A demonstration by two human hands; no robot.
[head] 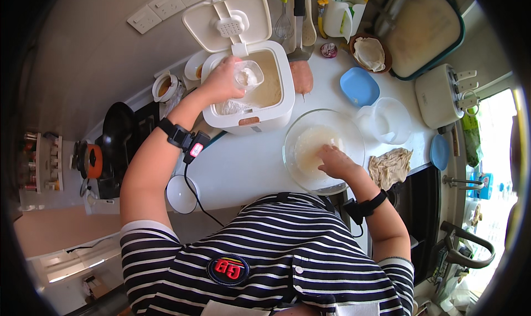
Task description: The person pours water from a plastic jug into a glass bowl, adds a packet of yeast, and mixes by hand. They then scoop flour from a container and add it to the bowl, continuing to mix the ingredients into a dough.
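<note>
My left hand (224,80) grips a small clear plastic cup (258,72) with white flour in it. Below the cup is a white lidded storage bin (286,88), its lid (195,21) tipped back. Pale flour (271,73) fills part of the bin, with a whiter heap (232,107) by the near wall. My right hand (338,163) reaches into a large clear glass bowl (289,166), fingers and thumb apart. Cloudy whitish liquid (309,150) covers the bowl's bottom and meets the fingertips. Nothing shows in that hand.
Right of the bowl are a translucent plastic container (396,121) and a crumpled cloth (390,166), near the sink (419,208). A blue dish (360,86), a knife block (435,96) and hanging utensils (298,9) stand behind. A white bowl (182,193) sits at the front left; a black wok (118,125) lies farther left.
</note>
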